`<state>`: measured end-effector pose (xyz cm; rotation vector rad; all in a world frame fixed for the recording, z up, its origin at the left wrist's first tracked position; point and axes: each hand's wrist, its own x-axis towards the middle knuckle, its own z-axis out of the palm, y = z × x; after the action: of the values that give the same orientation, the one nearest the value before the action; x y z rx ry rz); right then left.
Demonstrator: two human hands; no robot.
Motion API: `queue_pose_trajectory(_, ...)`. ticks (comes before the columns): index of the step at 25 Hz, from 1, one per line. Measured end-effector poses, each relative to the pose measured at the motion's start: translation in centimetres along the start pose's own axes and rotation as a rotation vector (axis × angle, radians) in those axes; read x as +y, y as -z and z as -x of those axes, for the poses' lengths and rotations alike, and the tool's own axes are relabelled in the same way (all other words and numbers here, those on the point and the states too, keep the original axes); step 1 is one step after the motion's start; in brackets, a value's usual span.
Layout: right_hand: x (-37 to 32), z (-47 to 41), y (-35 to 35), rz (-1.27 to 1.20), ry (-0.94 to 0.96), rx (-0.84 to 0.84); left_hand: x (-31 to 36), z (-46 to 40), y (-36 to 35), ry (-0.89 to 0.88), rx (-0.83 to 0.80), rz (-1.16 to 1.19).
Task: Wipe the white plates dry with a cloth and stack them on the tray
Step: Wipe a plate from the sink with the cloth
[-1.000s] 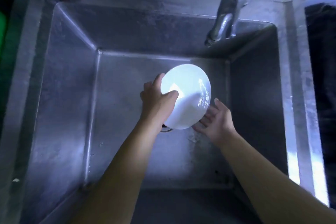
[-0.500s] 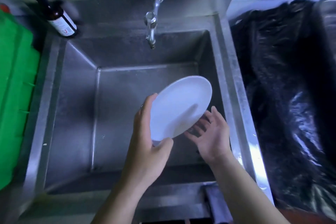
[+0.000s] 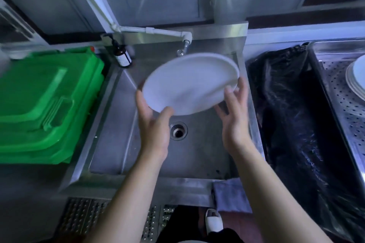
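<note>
Plate: the white plate [image 3: 189, 85] is up over the sink [image 3: 199, 156], tilted with its far rim higher, held between both my hands in front of the tap [image 3: 182, 49].
Left hand: my left hand [image 3: 153, 124] grips the plate's near-left edge, thumb curled over the front rim and fingers underneath, so this hand carries most of the weight.
Right hand: my right hand [image 3: 235, 118] is spread and relaxed with the fingers straight, the tips touching the plate's right rim. It steadies the plate and does not clamp it.
Why held so: I judge the tilt lets water run off into the sink before any wiping, and the light right-hand touch leaves that hand free to go for a cloth.
Arms: both forearms reach forward from the bottom of the view, roughly parallel, wrists bent up towards the plate.
Cloth: a folded grey cloth [image 3: 232, 195] hangs over the sink's front edge, just below my right forearm. Neither hand has it, so the wiping is not yet begun.
Drain: the drain [image 3: 178, 131] sits open in the basin between my wrists.
Tray: the perforated steel tray [image 3: 339, 92] lies well to my right, past a black plastic sheet [image 3: 292, 124], with stacked plates [image 3: 356, 81] already on it at the view's edge.
Left side: a green crate [image 3: 45, 108] stands beside the sink, and a brown bottle [image 3: 122, 56] at its back corner.
Next, in my judgement: take up the cloth with the right hand while the left holds firm.
</note>
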<state>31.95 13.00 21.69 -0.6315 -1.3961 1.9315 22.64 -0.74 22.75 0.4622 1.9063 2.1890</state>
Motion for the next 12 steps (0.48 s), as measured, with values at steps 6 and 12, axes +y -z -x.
queue_pose_trajectory(6, 6.3, 4.2, 4.1, 0.19, -0.493, 0.046, -5.8, 5.6, 1.1, 0.505, -0.003, -0.195)
queue_pose_trajectory(12, -2.1, 1.7, 1.9, 0.142, -0.045, -0.006, 0.6, 2.5, -1.4, 0.144, 0.067, -0.015)
